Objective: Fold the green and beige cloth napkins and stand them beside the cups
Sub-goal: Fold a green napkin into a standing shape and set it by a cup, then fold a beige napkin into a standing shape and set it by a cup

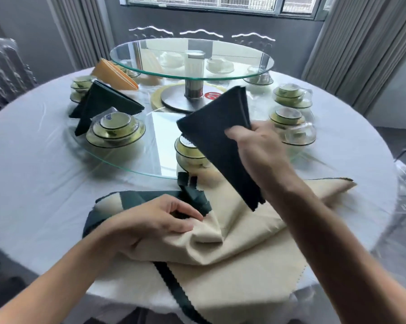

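beige napkin (232, 265) | left hand (155, 220) grip pinching it | right hand (255, 141) grip pinching folded green napkin (220, 136) | labels unreadable

No text is fully legible. A red label (211, 95) on the turntable's metal base (173, 101) carries white characters, unreadable. Blue printing (108, 116) on the plastic wrap over the left cup set (115, 130) is too blurred to read.

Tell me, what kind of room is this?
Probably a restaurant dining room. A big round table wears a white cloth, a glass turntable stands in the middle, and stacked cups with folded napkins wait at each seat.
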`<state>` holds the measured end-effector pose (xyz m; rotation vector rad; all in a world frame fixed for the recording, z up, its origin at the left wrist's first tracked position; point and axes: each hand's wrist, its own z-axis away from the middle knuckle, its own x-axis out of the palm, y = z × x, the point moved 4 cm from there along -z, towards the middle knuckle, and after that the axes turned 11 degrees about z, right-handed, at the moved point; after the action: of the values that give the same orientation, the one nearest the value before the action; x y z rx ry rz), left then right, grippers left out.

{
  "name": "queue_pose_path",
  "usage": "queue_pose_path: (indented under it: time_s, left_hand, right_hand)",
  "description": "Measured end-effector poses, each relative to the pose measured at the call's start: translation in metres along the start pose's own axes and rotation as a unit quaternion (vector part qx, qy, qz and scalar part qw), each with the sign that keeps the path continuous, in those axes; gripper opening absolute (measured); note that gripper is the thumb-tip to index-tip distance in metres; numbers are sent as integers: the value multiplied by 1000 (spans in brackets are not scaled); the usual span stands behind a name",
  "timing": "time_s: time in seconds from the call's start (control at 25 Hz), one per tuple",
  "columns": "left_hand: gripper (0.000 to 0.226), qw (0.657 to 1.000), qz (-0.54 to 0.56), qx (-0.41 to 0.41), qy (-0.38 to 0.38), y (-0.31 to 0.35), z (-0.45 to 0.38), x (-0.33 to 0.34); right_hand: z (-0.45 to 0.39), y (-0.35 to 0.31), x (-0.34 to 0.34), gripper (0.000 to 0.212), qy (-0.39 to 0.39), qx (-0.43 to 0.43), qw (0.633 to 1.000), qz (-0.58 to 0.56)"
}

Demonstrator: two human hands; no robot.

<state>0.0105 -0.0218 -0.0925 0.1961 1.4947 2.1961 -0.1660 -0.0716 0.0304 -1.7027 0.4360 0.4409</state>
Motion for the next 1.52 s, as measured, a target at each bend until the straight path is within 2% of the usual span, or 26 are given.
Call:
queue_pose_path:
  time_s: [0.12, 0.16, 0.24, 0.28, 0.32, 0.48, 0.64, 0.68, 0.8, 0.92, 1.04, 1.12, 1.24, 1.44, 1.52]
  left_hand:
    - [21, 989, -127, 12, 77, -12, 3, -15]
    - [21, 980, -155, 22, 126, -15, 4, -21]
    - [17, 951, -139, 91, 259, -6, 9, -32]
    - [18, 937, -103, 132, 308, 1, 11, -38]
    - [24, 930, -65, 159, 326, 7, 12, -43]
    - [52, 938, -40, 170, 301, 15, 2, -52]
    - [72, 902, -67, 168, 392, 4, -1, -62]
    - [72, 905, -60, 181, 381, 0, -2, -64]
    - [55, 924, -32, 204, 322, -1, -7, -62]
    - [29, 899, -63, 184, 392, -1, -9, -70]
    - [25, 878, -126, 136, 441, -6, -11, -77]
    - [18, 869, -146, 149, 448, -3, -16, -83]
    - [33, 857, -189, 192, 438, 14, -30, -103]
    - [10, 820, -262, 119, 495, 1, -33, -130]
    - [9, 807, -281, 129, 503, -5, -28, -126]
  right_hand:
    - [-8, -6, 52, 25, -11, -25, 993, 116]
    - [-11, -7, 68, 25, -12, -30, 988, 148]
    - [-19, -10, 96, 27, -10, -35, 980, 198]
    - [-23, -11, 108, 28, -6, -36, 975, 217]
    - [-27, -13, 117, 27, -3, -36, 972, 231]
    - [-34, -15, 134, 33, 8, -26, 970, 243]
    - [-22, -5, 136, 25, -3, -72, 954, 292]
    - [-17, -2, 137, 23, -2, -82, 951, 299]
    - [-12, 3, 142, 25, -13, -76, 952, 297]
    - [-11, 8, 146, 34, -46, -65, 944, 320]
    - [-8, 11, 147, 29, -71, -74, 919, 380]
    - [-11, 8, 147, 25, -56, -82, 915, 390]
    - [-24, 2, 152, 23, -31, -84, 912, 399]
    - [-27, 6, 163, 18, -82, -90, 893, 432]
    - [-25, 9, 165, 16, -77, -107, 888, 440]
